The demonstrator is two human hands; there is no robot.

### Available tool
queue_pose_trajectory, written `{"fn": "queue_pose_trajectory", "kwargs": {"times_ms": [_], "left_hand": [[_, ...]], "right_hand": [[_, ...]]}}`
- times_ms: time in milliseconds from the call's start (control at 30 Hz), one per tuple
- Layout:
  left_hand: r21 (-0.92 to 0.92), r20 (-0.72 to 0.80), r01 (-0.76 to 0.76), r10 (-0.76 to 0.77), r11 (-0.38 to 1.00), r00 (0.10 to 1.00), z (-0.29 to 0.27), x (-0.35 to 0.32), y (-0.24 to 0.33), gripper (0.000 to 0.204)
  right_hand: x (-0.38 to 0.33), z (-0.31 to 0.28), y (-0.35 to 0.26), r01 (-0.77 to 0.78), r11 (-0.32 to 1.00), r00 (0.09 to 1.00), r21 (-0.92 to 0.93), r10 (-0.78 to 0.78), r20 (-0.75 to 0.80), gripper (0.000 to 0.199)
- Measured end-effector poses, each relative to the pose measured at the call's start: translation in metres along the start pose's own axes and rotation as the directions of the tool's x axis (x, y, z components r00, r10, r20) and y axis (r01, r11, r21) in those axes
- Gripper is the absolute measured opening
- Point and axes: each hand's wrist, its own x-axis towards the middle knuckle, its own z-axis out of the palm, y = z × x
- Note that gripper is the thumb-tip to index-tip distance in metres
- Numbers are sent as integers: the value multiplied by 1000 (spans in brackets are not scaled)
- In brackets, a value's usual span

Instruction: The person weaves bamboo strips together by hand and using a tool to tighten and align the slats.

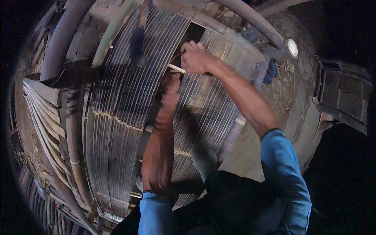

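My left hand (171, 83) reaches up through the middle of a bench-like frame of thin, close-set slats, its fingers curled just under a short pale crosspiece (176, 69). What those fingers hold, if anything, is hidden. Beyond it and to the right, my right hand (196, 58) is closed over the dark gap between the two slatted panels, fingertips pinched. From its fingers a thin reddish strand (177, 56) runs toward the crosspiece. The left slatted panel (117, 94) lies beside my left arm, and the right slatted panel (211, 98) lies under my right forearm.
Thick bamboo poles (64, 39) rise at the left, next to a bundle of pale split strips (45, 125). Another pole (254, 19) crosses the far side, with a round white-ended piece (291, 48) near it. A dark slatted rack (344, 90) stands at the right on the dirt floor (290, 113).
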Motion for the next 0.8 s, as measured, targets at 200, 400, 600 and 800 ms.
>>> {"fn": "queue_pose_trajectory", "kwargs": {"times_ms": [200, 400, 600, 800], "left_hand": [[-289, -60, -140, 128, 947, 990, -50, -24, -32, 47], [-621, 80, 293, -314, 727, 946, -11, -31, 59, 55], [-656, -102, -12, -73, 755, 992, -21, -40, 12, 58], [-667, -144, -55, -56, 743, 988, -14, -27, -24, 49]], "right_hand": [[-61, -21, -8, 16, 412, 903, 911, 385, -189, 27], [-265, -68, 52, 669, -614, 728, 418, 655, -203, 32], [-460, -87, 83, 899, -273, 376, 342, 882, -286, 38], [-697, -98, 123, 962, -128, 192, 240, 945, -265, 71]]}}
